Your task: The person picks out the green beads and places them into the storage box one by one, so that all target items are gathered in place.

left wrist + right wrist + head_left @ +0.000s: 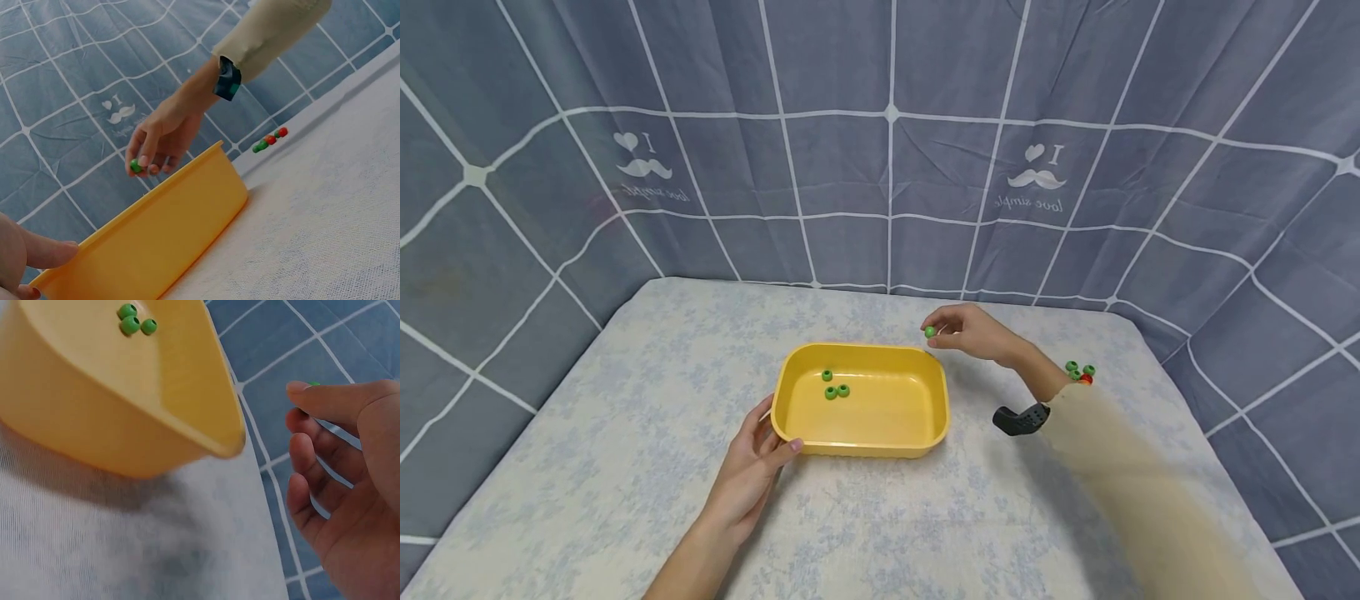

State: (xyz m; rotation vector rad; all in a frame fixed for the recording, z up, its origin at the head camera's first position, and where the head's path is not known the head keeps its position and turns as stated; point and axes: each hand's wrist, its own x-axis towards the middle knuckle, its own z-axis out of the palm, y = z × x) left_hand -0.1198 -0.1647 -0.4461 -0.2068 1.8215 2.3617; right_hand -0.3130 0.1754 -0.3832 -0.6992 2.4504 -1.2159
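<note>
A shallow yellow plastic tray [880, 450] sits on the table with three green beads [831, 392] inside, left of its middle. At its front left corner my left hand [747, 479] grips the wall, thumb on the rim and fingers along the outside. Just past the tray's far right corner, my right hand [973, 332] pinches a green bead [930, 332] between thumb and fingers, above table level. In the right wrist view, the thumb hides most of that bead, and the other fingers curl loosely.
Several green beads [1071, 366] and red ones [1086, 379] lie together on the table at the right, partly behind the right forearm. A patterned cloth covers the table [880, 533]. Blue-grey checked curtains [850, 167] enclose the back and sides.
</note>
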